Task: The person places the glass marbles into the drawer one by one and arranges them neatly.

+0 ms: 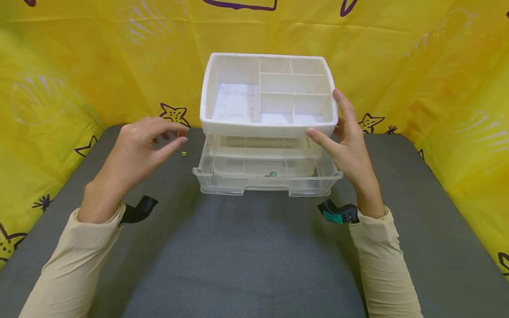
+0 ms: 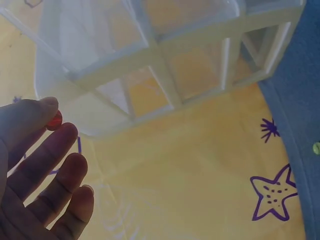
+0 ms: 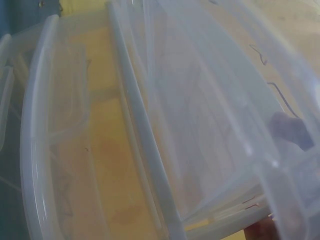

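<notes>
My left hand (image 1: 137,148) pinches a small, shiny red marble (image 2: 54,121) between thumb and index finger, left of the drawer organizer; its other fingers are loosely bent. My right hand (image 1: 350,141) grips the white plastic drawer organizer (image 1: 269,130) by its right front corner, thumb on the front rim and fingers along the side. Divided compartments fill the organizer's top. Below, a clear drawer (image 1: 266,183) is pulled out toward me, with a green marble (image 1: 272,174) inside. Clear plastic fills most of the right wrist view.
A small yellow-green ball (image 1: 184,154) lies on the dark grey table (image 1: 254,256), left of the organizer. Yellow cloth (image 1: 151,57) with purple sea-creature drawings hangs behind and along both sides.
</notes>
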The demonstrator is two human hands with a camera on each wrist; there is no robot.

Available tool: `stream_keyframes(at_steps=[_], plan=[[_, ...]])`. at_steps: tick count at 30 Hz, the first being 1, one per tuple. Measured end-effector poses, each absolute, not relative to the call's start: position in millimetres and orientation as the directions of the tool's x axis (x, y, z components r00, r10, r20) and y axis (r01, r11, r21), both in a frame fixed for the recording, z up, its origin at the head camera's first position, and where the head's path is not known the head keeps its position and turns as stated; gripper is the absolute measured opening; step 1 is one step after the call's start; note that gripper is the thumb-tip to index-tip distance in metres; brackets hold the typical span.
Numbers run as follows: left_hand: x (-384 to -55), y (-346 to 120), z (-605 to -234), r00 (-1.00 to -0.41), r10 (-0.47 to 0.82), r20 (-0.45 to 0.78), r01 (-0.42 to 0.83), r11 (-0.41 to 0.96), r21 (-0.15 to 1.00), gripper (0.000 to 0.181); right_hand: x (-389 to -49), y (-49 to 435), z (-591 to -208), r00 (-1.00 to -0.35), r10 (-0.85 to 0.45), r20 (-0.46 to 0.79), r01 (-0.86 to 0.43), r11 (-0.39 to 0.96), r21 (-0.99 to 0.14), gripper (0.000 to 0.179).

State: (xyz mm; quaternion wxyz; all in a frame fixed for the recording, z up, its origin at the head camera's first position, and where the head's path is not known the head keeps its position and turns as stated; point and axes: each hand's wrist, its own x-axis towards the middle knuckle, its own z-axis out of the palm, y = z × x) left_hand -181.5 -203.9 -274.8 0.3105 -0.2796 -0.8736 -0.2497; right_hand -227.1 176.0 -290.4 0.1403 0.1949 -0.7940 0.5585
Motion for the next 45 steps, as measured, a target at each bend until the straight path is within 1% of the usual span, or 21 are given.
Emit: stream_keyframes(at_steps=[7, 20, 30, 35, 45], plan=[[-178, -199, -269, -0.632, 0.333, 0.700, 0.665, 0.698, 0.268, 0.020, -227, 176, -290, -0.889, -0.151, 0.433, -0.459, 0.303, -0.836, 0.084], [-173, -186, -259, -0.599, 0.362, 0.715, 0.698, 0.674, 0.243, 0.020, -227, 176, -290, -0.885, -0.152, 0.440, -0.465, 0.296, -0.834, 0.084], [-172, -173, -253, -0.577, 0.410, 0.707, 0.734, 0.640, 0.228, 0.020, -226, 176, -289, -0.890, -0.152, 0.430, -0.456, 0.305, -0.836, 0.084], [-174, -167, -250, -0.555, 0.432, 0.711, 0.759, 0.612, 0.221, 0.020, -226, 175, -288, -0.891, -0.148, 0.429, -0.454, 0.323, -0.830, 0.084], [-176, -154, -252, -0.514, 0.500, 0.697, 0.805, 0.562, 0.191, 0.018, -227, 176, -289, -0.890, -0.151, 0.431, -0.456, 0.310, -0.834, 0.084]])
